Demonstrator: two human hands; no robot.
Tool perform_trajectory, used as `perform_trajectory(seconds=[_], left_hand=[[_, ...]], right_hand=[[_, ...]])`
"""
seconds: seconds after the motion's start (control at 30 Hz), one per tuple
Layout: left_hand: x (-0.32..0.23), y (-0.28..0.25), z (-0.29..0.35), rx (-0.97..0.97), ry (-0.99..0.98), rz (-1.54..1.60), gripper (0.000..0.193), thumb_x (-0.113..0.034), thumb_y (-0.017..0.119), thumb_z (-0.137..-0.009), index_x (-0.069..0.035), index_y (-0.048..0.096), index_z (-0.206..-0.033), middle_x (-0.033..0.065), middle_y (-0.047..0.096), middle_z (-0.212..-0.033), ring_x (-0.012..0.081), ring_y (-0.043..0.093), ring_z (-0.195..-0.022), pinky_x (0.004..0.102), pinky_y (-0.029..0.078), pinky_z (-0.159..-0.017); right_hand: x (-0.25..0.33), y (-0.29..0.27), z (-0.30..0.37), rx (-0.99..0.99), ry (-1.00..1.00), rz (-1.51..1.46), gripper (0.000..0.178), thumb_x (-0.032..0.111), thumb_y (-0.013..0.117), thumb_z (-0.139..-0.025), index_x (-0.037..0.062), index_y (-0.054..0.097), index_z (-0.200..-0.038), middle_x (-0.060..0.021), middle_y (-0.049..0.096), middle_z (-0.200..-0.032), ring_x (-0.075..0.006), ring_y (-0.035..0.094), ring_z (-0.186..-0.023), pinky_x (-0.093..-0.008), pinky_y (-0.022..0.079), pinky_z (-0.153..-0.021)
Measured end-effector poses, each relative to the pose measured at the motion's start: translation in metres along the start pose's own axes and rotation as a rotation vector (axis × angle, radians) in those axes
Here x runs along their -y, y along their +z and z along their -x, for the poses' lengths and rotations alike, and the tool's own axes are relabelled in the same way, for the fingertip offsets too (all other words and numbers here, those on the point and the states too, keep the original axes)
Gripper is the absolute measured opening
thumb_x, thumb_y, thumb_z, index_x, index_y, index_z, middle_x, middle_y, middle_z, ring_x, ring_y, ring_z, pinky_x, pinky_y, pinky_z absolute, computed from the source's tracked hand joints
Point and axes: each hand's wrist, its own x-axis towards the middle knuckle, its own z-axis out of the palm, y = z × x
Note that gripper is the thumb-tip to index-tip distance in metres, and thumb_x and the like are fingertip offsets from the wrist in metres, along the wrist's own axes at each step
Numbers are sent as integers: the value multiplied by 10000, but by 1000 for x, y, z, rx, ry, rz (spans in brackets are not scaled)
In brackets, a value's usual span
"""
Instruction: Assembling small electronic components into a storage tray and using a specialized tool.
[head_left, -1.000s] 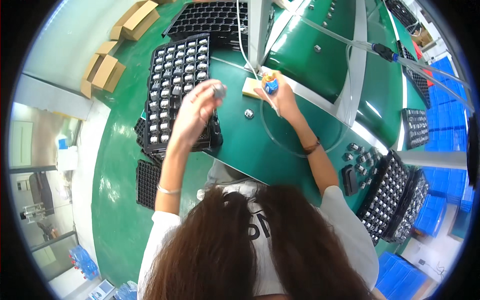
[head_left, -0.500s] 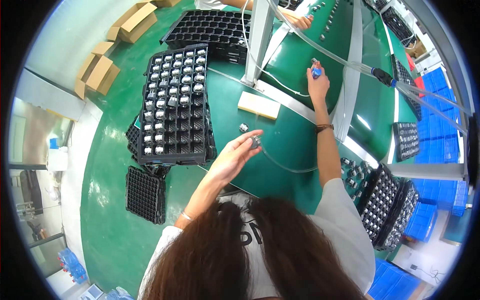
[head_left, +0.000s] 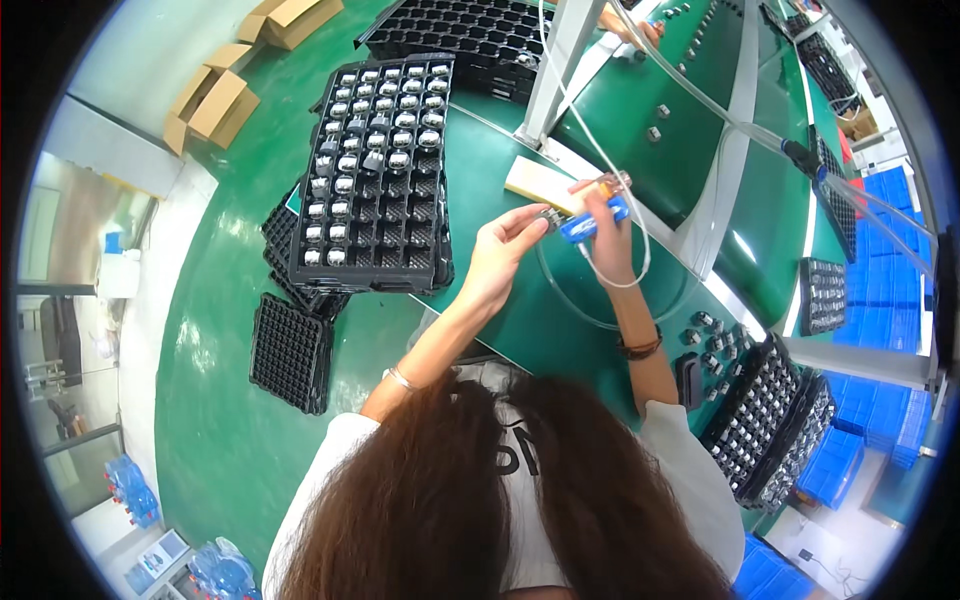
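Observation:
My left hand (head_left: 505,255) is closed, thumb and fingertips pinching a small metal fitting (head_left: 552,217) over the green table. Close to the fitting, my right hand (head_left: 608,235) is wrapped round a blue air blow gun (head_left: 592,222), slightly blurred, with a thin clear hose (head_left: 640,270) looping from it. The gun's front end lies near my left fingertips; whether it touches the fitting I cannot tell. Behind both hands lies a pale yellow block (head_left: 535,183), partly covered by them. To the left stands a black compartment tray (head_left: 375,170), with metal fittings in many pockets.
Beyond a metal rail, a green belt (head_left: 680,160) carries several fittings; another person's hand (head_left: 645,35) is at its far end. Loose fittings (head_left: 720,345) and filled black trays (head_left: 750,420) sit at right. A metal post (head_left: 560,80) rises ahead. Empty trays (head_left: 288,350) are stacked left.
My right hand has come back from over the belt to my left hand, bringing the blow gun. Two fittings now show on the belt where it was. The whole view has shifted slightly.

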Motion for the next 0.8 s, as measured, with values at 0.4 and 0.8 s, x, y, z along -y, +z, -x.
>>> perform_trajectory(seconds=[0.4, 0.8], left_hand=[[6, -6, 12, -36, -11, 45, 306, -126, 607, -886, 11, 584, -1158, 54, 633, -1055, 90, 564, -957, 235, 423, -882], [7, -11, 13, 12, -5, 99, 475, -190, 568, -917, 26, 425, -1315, 112, 536, -1248, 145, 517, -1099, 276, 395, -959]], right_hand=[[-7, 17, 22, 106, -32, 49, 189, 206, 490, -909, 63, 555, -1014, 19, 538, -838, -20, 466, -673, -156, 350, -540], [-30, 8, -2, 93, -99, 98, 146, 110, 511, -903, 17, 552, -1007, -34, 588, -942, -88, 554, -839, -222, 445, -745]])
